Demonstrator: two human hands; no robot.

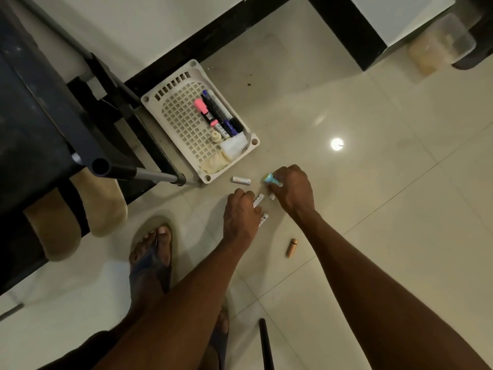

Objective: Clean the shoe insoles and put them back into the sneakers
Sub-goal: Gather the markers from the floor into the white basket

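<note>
Two beige insoles (80,214) lie side by side on the dark shelf at the left. No sneakers are in view. Low over the floor tiles, my left hand (240,217) grips two white markers (261,209). Just to its right, my right hand (292,189) pinches a small light-blue marker (270,179). A tiny white cap (272,196) lies between the two hands.
A white perforated basket (186,129) with several markers, a small bottle and white cloth sits by the black skirting. One white marker (241,180) and a tan tube (291,247) lie loose on the floor. My sandalled foot (152,252) stands at lower left. A black stick (265,343) pokes in below.
</note>
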